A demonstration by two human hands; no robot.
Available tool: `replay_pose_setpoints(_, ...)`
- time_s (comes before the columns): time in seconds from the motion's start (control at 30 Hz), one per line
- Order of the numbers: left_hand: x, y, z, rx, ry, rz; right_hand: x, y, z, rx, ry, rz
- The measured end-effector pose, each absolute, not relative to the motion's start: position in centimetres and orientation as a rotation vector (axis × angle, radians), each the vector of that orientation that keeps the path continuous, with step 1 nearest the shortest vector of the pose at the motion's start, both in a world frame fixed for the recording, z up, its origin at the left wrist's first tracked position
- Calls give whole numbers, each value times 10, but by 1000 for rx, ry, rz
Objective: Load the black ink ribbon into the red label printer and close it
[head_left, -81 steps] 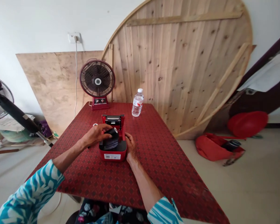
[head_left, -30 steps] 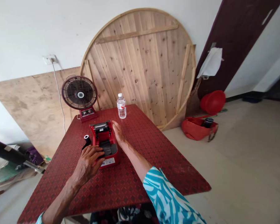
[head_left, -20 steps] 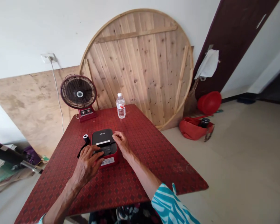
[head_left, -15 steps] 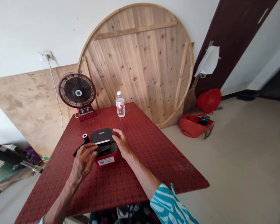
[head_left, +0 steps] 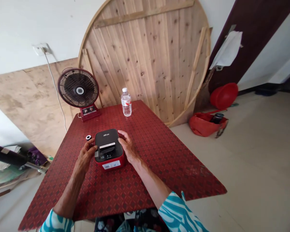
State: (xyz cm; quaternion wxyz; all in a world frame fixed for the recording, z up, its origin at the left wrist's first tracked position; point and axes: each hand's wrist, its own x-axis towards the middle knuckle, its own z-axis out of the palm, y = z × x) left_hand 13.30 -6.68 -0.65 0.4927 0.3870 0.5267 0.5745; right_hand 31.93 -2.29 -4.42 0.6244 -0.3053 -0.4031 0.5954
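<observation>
A small red and black box that looks like a receipt printer (head_left: pixel 109 138) sits on the red patterned table. Its black lid is down, and a dark strip shows at the slot across its top. My left hand (head_left: pixel 84 156) grips its left side, with fingertips on the lid's edge. On the opposite side, my right hand (head_left: pixel 128 146) has its fingers and thumb curved against the upper right edge. Just behind my left fingers lies a dark roll with a white end (head_left: pixel 88 137), partly covered by that hand.
A maroon fan (head_left: pixel 78 90) and a water bottle (head_left: pixel 126 102) stand toward the back of the table (head_left: pixel 159 167). Behind leans a large round wooden board (head_left: pixel 147 61). On the floor to the right are a red bag (head_left: pixel 201 124) and a red basin (head_left: pixel 224 96).
My left hand has moved off the slot to the printer's left side, and the black piece at its fingers now lies lower. My right hand stays on the right side. The view has shifted slightly.
</observation>
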Motion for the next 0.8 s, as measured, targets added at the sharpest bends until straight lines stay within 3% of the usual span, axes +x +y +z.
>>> replay_pose_setpoints(0.37,138,-87,-28,899,1098,1397,312,-28,-76,-793,-970,1218)
replay_pose_setpoints(0.8,136,-84,-20,921,1157,1388,310,-23,-87,-826,-949,1210)
